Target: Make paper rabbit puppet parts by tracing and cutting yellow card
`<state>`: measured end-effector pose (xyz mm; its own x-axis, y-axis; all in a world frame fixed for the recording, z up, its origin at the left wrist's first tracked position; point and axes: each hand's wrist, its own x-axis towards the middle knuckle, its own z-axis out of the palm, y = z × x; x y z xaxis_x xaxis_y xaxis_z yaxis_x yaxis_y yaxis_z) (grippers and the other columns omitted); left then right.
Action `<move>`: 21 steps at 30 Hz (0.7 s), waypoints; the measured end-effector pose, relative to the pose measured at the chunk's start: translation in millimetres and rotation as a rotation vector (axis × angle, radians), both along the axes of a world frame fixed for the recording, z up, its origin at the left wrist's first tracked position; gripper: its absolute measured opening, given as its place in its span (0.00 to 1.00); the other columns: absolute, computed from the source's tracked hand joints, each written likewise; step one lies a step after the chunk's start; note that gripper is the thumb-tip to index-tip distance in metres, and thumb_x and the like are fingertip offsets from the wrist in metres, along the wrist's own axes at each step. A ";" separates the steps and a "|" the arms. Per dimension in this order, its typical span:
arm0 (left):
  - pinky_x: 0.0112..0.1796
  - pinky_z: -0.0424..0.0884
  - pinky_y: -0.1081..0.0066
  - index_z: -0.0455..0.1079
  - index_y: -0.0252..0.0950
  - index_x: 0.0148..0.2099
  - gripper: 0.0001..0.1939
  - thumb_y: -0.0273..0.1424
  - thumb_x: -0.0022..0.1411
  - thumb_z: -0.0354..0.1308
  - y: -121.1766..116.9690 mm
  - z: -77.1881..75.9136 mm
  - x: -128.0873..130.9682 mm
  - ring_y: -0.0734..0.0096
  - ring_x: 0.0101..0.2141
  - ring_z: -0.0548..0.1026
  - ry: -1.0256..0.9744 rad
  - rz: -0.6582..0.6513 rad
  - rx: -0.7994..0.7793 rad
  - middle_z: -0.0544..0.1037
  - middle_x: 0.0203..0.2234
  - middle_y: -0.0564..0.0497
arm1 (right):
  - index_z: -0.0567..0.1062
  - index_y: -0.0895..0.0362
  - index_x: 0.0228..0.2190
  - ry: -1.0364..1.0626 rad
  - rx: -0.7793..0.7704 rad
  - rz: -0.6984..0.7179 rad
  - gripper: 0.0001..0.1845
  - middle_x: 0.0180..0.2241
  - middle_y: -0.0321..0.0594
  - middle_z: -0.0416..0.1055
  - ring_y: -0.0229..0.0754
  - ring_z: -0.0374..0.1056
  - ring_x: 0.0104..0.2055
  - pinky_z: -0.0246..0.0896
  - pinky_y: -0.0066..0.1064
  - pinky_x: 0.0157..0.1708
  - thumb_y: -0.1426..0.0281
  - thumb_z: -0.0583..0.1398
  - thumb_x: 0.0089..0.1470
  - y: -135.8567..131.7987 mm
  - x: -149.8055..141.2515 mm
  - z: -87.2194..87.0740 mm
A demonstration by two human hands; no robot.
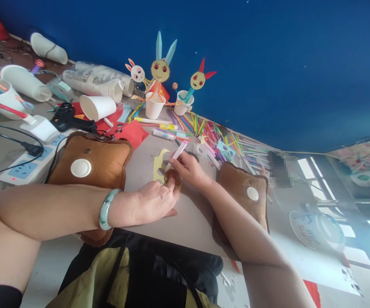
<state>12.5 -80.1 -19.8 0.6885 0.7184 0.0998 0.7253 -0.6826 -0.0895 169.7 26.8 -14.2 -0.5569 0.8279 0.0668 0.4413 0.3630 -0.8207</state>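
Yellow paper cutout (pixel 156 166), mid-frame on the desk (pixel 139 164), could skid or crease if the left hand (pixel 156 199) presses unevenly (its hold cannot be told), and lies just left of the right hand (pixel 188 169), whose grip is closed around a pale marker (pixel 179 153).

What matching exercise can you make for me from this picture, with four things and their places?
Things
1. Slim, pale purple pen-like stick
2. Round green-and-white bangle
3. Black plastic glue gun
4. Round-faced figure with pointed red ears

Places
A. Near the white rectangular power strip
B. In a white paper cup
C. In the right hand
D. Around the left wrist

Right pairs: 1-C, 2-D, 3-A, 4-B
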 end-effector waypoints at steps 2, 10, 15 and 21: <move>0.32 0.75 0.63 0.61 0.19 0.65 0.41 0.52 0.67 0.55 -0.3 -0.2 -0.1 0.54 0.34 0.81 0.003 0.001 0.002 0.67 0.59 0.15 | 0.72 0.55 0.34 -0.001 -0.005 0.003 0.21 0.27 0.35 0.69 0.38 0.61 0.27 0.58 0.32 0.29 0.49 0.58 0.62 -0.2 -0.3 0.0; 0.30 0.73 0.65 0.63 0.19 0.64 0.40 0.51 0.67 0.54 0.5 1.0 -0.7 0.58 0.30 0.80 0.004 -0.008 -0.004 0.69 0.57 0.16 | 0.70 0.55 0.34 -0.054 0.027 0.040 0.18 0.28 0.36 0.71 0.39 0.64 0.28 0.59 0.32 0.31 0.53 0.56 0.64 -1.3 -0.5 1.5; 0.31 0.74 0.64 0.63 0.20 0.64 0.39 0.51 0.68 0.53 -0.1 -0.9 -0.4 0.59 0.29 0.80 0.005 -0.002 -0.008 0.68 0.58 0.16 | 0.69 0.56 0.35 -0.088 0.041 0.056 0.18 0.28 0.36 0.71 0.38 0.64 0.28 0.59 0.31 0.30 0.54 0.55 0.64 -0.3 1.1 1.5; 0.32 0.74 0.62 0.64 0.21 0.63 0.38 0.51 0.68 0.52 -0.1 -2.2 1.2 0.58 0.29 0.80 0.015 0.018 -0.038 0.67 0.59 0.16 | 0.70 0.55 0.35 -0.105 0.057 0.034 0.17 0.28 0.36 0.72 0.38 0.65 0.28 0.60 0.31 0.30 0.54 0.55 0.65 -0.9 3.0 0.6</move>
<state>13.7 -80.3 -21.9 0.6769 0.7334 0.0625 0.7360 -0.6728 -0.0748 172.7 25.9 -13.6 -0.5908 0.8050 0.0532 0.5104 0.4240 -0.7482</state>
